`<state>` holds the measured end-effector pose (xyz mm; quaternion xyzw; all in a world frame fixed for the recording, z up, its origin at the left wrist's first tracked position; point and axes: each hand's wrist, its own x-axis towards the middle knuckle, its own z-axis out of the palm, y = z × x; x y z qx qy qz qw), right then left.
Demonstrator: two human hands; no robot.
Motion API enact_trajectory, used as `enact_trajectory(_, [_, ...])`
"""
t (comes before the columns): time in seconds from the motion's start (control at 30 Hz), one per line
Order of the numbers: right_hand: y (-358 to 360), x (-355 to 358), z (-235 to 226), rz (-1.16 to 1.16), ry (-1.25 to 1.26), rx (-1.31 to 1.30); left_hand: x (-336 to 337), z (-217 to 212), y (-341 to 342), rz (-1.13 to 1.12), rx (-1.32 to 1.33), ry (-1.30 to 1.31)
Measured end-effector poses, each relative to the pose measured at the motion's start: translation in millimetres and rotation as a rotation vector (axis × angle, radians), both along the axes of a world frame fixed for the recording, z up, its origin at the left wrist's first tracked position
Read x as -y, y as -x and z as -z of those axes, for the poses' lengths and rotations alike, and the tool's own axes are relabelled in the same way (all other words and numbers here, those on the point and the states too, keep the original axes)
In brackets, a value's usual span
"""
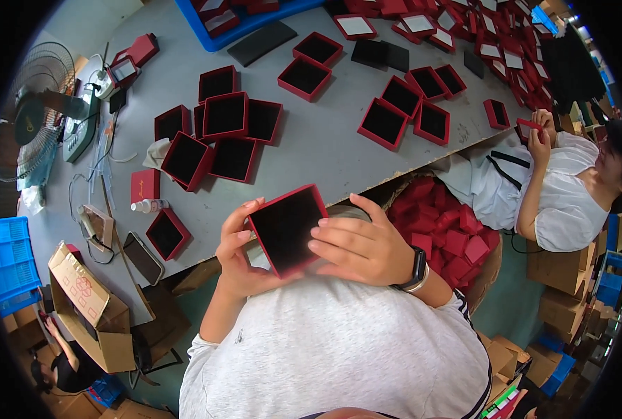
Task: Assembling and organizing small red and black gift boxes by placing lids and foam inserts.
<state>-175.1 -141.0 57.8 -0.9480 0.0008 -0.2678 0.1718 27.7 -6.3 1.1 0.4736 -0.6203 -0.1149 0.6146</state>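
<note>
A red box with a black lining (288, 229) is held between both hands, close to the chest and just off the near edge of the grey table (325, 150). The left hand (239, 255) is wrapped on the box's left side, at about nine o'clock from its middle, with the thumb and fingertips curled over the upper left rim. The right hand (363, 246) is laid against the right side, at about three o'clock, with its fingers spread over the lower right corner and rim; a dark watch (418, 268) is worn on that wrist. So both hands are clamped on the one box, kept apart by its width, and neither is clearly the nearer. The box is roughly square, so no long axis can be told; its open face is turned up toward the camera and it is tilted, with one corner toward twelve o'clock.

Outward, at about ten to eleven o'clock, a cluster of open red boxes (216, 133) is seen on the table, some overlapping. At about one o'clock more open boxes (401, 112) lie near the far edge. At about three o'clock a container of red lids (443, 227) stands just beside the right forearm. Beyond it a seated person (559, 188) is handling a small red box. At eight o'clock, cardboard cartons (87, 300) stand on the floor.
</note>
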Motion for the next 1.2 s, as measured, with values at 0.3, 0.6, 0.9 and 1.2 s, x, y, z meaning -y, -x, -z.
enact_trajectory(0.3, [-8.8, -1.2, 13.7, -0.063, -0.06, 0.018, 2.5, -1.7, 7.5, -0.022, 0.078, 0.046])
enact_trajectory(0.6, [-13.3, -3.8, 10.4, 0.064, -0.074, -0.069, 3.0, -8.6, 9.2, -0.07, 0.219, 0.046])
enact_trajectory(0.9, [-4.2, -2.9, 31.1, 0.072, -0.02, 0.157, 23.0, 17.5, 19.5, 0.066, -0.321, -0.159])
enact_trajectory(1.2, [155.7, 2.8, 118.2, 0.976, -0.008, -0.351, 75.5, 29.9, 25.5, 0.241, -0.207, -0.693])
